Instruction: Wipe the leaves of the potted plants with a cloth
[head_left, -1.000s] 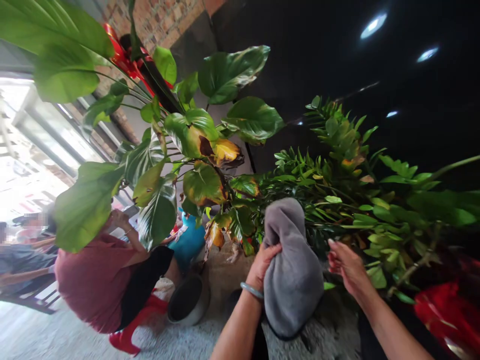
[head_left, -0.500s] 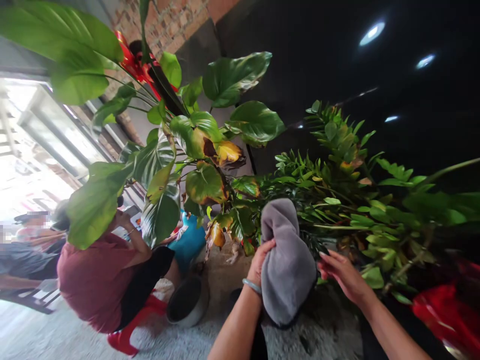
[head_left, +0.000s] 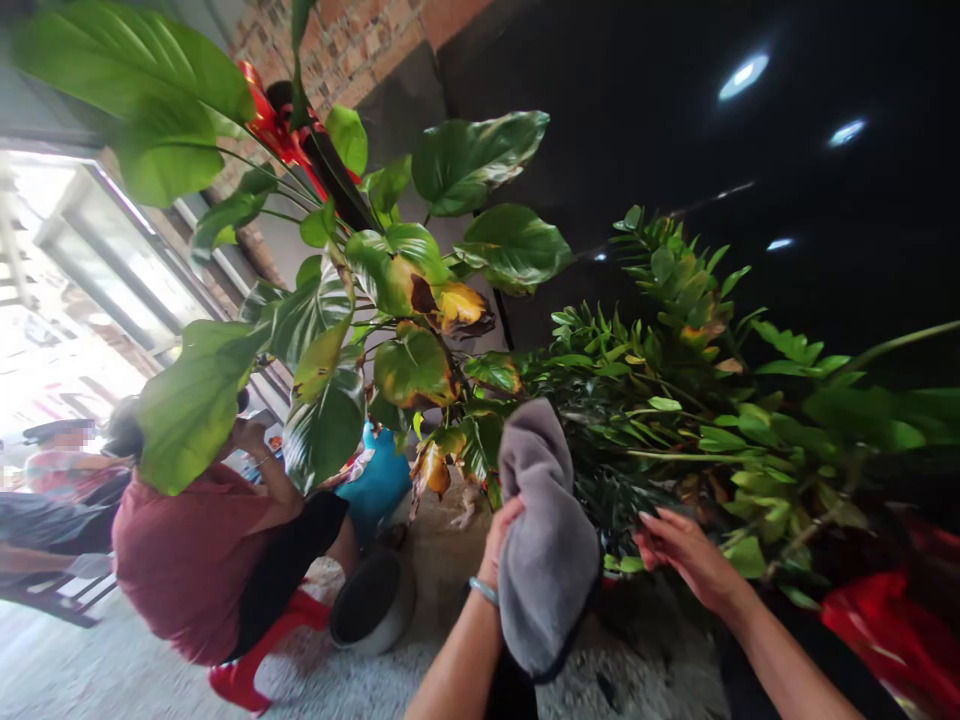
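My left hand (head_left: 501, 535) is closed on a grey cloth (head_left: 544, 545), held up in front of the plants. The cloth drapes over the hand and hides most of its fingers. My right hand (head_left: 679, 555) reaches into the small-leaved green plant (head_left: 675, 400) at the right, fingers together under a leafy stem; I cannot make out whether they grip it. A big-leaved plant (head_left: 375, 300) with yellowed, browning leaves stands to the left of the cloth.
A person in a dark red shirt (head_left: 195, 560) crouches at the left on a red stool (head_left: 247, 675). A dark round pot (head_left: 371, 605) sits on the grey floor beside them. A red object (head_left: 892, 620) lies at the right edge. More people sit at far left.
My left hand and the grey cloth have shifted left and slightly down. My right hand has moved a little left and stays among the leaves.
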